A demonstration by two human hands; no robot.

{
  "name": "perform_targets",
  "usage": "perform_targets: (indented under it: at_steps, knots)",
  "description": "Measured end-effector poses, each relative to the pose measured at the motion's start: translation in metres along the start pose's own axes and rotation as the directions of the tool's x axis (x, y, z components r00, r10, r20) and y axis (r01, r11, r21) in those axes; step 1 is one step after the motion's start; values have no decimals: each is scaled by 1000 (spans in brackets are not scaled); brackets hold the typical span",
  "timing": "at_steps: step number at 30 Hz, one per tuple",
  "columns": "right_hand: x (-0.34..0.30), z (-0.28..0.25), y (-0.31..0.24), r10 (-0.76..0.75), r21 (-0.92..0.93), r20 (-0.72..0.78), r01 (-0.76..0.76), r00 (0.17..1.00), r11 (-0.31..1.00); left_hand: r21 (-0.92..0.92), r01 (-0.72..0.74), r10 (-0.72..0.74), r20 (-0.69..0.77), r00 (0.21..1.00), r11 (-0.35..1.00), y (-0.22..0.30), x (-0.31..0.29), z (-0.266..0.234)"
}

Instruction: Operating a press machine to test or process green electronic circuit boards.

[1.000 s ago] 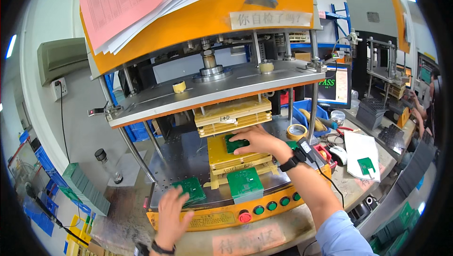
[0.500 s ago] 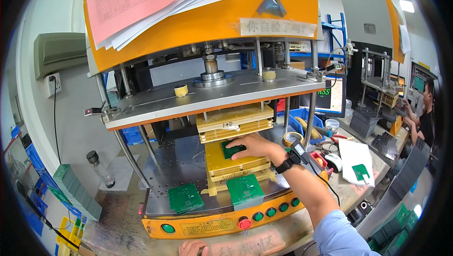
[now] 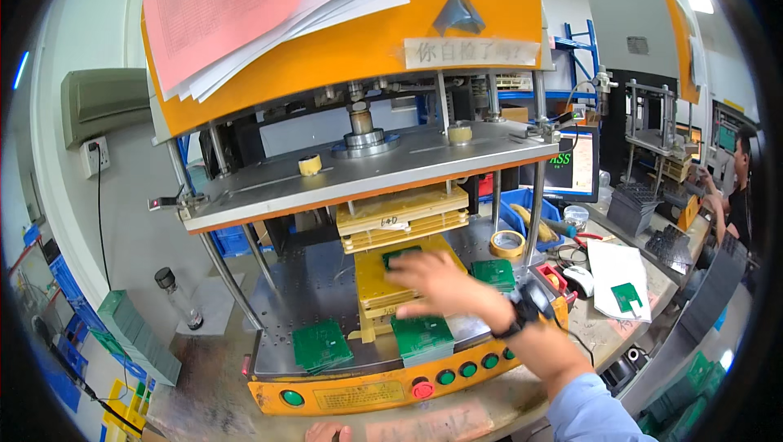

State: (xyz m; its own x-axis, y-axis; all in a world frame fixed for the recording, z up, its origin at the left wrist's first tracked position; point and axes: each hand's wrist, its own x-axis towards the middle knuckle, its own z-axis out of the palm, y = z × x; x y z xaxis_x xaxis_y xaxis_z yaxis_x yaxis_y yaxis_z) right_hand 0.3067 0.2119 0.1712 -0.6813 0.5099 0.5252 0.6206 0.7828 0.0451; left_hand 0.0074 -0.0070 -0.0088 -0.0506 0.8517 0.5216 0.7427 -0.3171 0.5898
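My right hand, somewhat blurred, hovers over the front right of the yellow test fixture with its fingers apart and nothing in them. Just beyond the fingertips, a small green circuit board lies on the fixture's top plate, partly covered by the hand. Below the hand stands a stack of green circuit boards. Another stack of green boards sits to its left, and a third pile right of the fixture. Only a sliver of my left hand shows at the bench's front edge; its grip is hidden.
Above the fixture hangs the press's upper plate with a yellow block beneath it, between metal posts. Buttons and a red knob line the front. A cable runs from my right wristband. Another person works far right.
My right hand has let go of the small board on the fixture and drawn back toward me, its fingers now spread. The pile right of the fixture has come into view.
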Motion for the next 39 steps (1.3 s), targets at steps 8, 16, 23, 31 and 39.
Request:
perform_targets:
  at_steps: [8,16,23,31,39]
  knots:
    - [-63,1,-83,-167,-59,-193,158,967,986,399,67,-2,-161,987,914,19,9,-13]
    - [-65,6,-83,-117,-38,-117,113,986,993,338,57,5,-179,984,939,23,4,-12]
    - [-62,11,-86,-89,-56,-133,82,987,995,194,114,-105,-55,993,974,23,10,-15]
    - [-61,3,-91,-122,-77,-219,108,968,991,209,110,-101,-52,993,972,18,8,-15]
    - [-61,2,-92,-121,-72,-225,107,967,992,212,90,-82,-45,996,973,20,9,-16]
